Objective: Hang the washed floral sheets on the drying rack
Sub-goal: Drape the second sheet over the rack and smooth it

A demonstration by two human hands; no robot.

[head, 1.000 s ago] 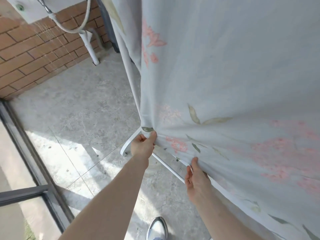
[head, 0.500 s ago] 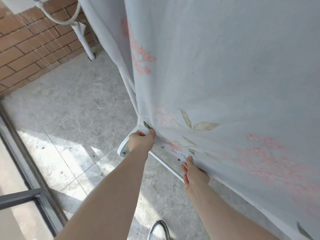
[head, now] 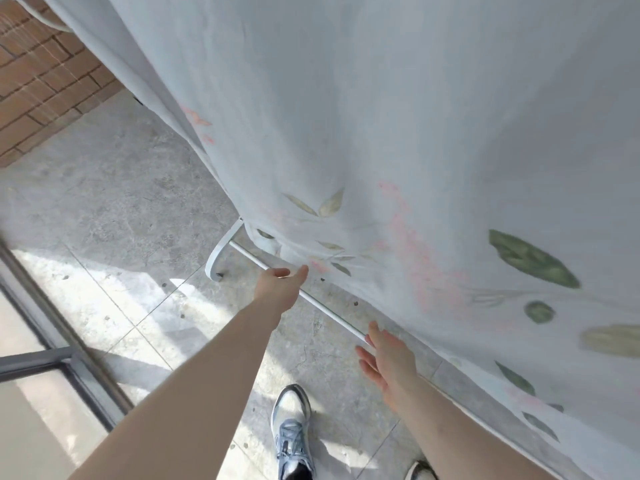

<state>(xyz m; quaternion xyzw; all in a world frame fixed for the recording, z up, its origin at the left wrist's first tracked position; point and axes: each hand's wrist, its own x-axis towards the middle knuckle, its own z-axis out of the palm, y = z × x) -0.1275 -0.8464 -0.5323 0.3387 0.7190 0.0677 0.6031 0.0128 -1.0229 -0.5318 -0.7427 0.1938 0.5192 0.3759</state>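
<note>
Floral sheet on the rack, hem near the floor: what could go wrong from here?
1. The floral sheet hangs low; its hem looks close to the tiled floor and could pick up dirt.
2. Neither the left hand nor the right hand grips the fabric, so nothing checks it if it slides.
3. The sneaker stands near the rack's bottom bar; a step forward could catch it.

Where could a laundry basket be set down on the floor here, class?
Bare floor tiles lie between the brick wall and the rack foot. It is crowded near the rack bar, where the sheet, both hands and shoes gather.
</note>
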